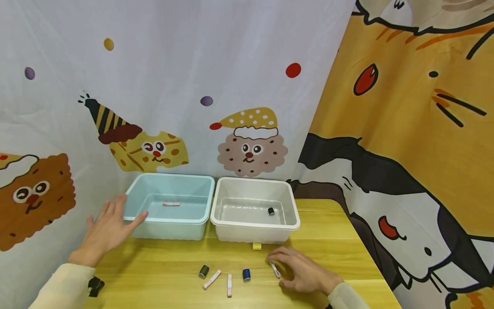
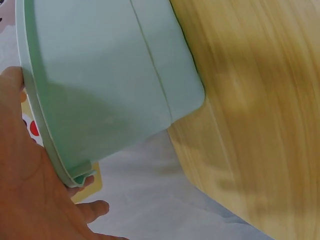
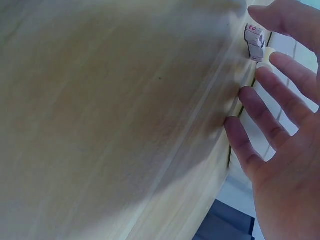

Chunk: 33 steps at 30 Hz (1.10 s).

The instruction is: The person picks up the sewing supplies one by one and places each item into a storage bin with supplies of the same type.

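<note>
My left hand point(image 1: 106, 229) is spread against the left corner of the light blue bin point(image 1: 167, 229), its thumb over the near rim. A folded measuring tape point(image 1: 171, 204) lies inside that bin. My right hand point(image 1: 302, 270) is lowered over the table around another folded measuring tape point(image 1: 275, 269). In the right wrist view this tape point(image 3: 255, 42) sits between thumb and fingers, with gaps around it. Left of this hand lie a blue thread spool point(image 1: 246, 275), two more tapes point(image 1: 212, 279) and a dark green spool point(image 1: 203, 271).
Beside the blue bin stands a white bin point(image 1: 252, 235) with a black thread spool point(image 1: 271, 211) in it. A small yellow piece point(image 1: 256, 246) is at its front base. A black object point(image 1: 95, 286) lies by the left sleeve. A printed cloth point(image 1: 247, 51) hangs behind the table point(image 1: 328, 231).
</note>
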### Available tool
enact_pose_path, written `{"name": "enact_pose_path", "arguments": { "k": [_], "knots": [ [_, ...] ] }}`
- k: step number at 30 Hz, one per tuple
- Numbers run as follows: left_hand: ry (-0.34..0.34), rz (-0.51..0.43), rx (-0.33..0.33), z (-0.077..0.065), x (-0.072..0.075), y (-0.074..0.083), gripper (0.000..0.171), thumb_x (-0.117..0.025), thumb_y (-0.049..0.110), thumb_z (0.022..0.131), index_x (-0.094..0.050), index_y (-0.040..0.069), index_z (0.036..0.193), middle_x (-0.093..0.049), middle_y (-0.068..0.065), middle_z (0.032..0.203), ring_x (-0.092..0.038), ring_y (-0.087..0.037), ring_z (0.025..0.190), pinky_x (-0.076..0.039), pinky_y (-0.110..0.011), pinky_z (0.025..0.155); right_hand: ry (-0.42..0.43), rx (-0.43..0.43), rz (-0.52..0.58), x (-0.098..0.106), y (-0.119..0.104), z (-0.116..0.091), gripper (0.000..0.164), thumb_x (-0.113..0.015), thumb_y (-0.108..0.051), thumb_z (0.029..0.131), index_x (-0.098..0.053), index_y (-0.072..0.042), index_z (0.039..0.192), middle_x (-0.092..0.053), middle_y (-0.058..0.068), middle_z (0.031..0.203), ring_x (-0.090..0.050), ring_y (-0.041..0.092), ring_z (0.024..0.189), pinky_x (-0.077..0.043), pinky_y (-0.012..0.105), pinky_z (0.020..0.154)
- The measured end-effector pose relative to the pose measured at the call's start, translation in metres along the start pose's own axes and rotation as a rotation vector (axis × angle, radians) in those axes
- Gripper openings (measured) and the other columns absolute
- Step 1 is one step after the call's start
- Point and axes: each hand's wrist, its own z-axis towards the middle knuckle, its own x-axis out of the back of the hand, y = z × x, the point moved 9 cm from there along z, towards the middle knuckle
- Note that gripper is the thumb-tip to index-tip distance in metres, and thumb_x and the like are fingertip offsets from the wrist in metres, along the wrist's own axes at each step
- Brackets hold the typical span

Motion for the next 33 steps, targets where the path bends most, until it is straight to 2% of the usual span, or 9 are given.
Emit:
{"name": "enact_pose_path", "arguments": {
  "k": [4,11,25,33],
  "knots": [
    [-0.03,0.011,0.0,-0.0001,0.0003,-0.0019,0.124,-0.042,0.088,0.111,-0.002,-0.003,0.185,-0.008,-0.042,0.189,-0.007,-0.075,0.171,-0.002,-0.105,0.12,-0.003,0.007,-0.003,-0.0007,-0.0001,0.0001,0.074,-0.095,-0.025,0.094,-0.068,-0.023,0.163,-0.067,-0.007,0.163,-0.069,0.022,0.146,-0.061,0.054,0.124],
    [-0.039,0.024,-0.003,0.0008,0.0003,-0.0016,0.125,-0.043,0.088,0.111,-0.003,-0.005,0.184,-0.007,-0.043,0.188,-0.009,-0.075,0.17,-0.002,-0.104,0.121,-0.015,0.0,0.002,-0.0036,0.0028,-0.0009,0.069,-0.093,-0.023,0.097,-0.069,-0.027,0.161,-0.068,-0.01,0.161,-0.069,0.02,0.145,-0.061,0.051,0.123],
    [0.021,0.031,-0.011,-0.0016,0.0051,0.003,0.128,-0.047,0.089,0.109,-0.006,-0.007,0.184,-0.018,-0.049,0.182,-0.016,-0.077,0.166,-0.006,-0.105,0.119,-0.004,0.011,0.003,0.0008,0.0029,0.0046,0.056,-0.092,-0.023,0.101,-0.074,-0.027,0.153,-0.073,-0.013,0.153,-0.071,0.014,0.138,-0.064,0.045,0.119],
    [-0.031,0.006,-0.009,0.0001,0.0003,0.0007,0.13,-0.045,0.088,0.11,0.004,-0.008,0.183,-0.001,-0.044,0.187,-0.004,-0.076,0.17,0.001,-0.105,0.12,0.007,0.029,-0.007,-0.0005,0.0032,0.0045,0.05,-0.091,-0.023,0.102,-0.076,-0.025,0.15,-0.075,-0.012,0.15,-0.073,0.015,0.136,-0.064,0.044,0.118]
  ]
}}
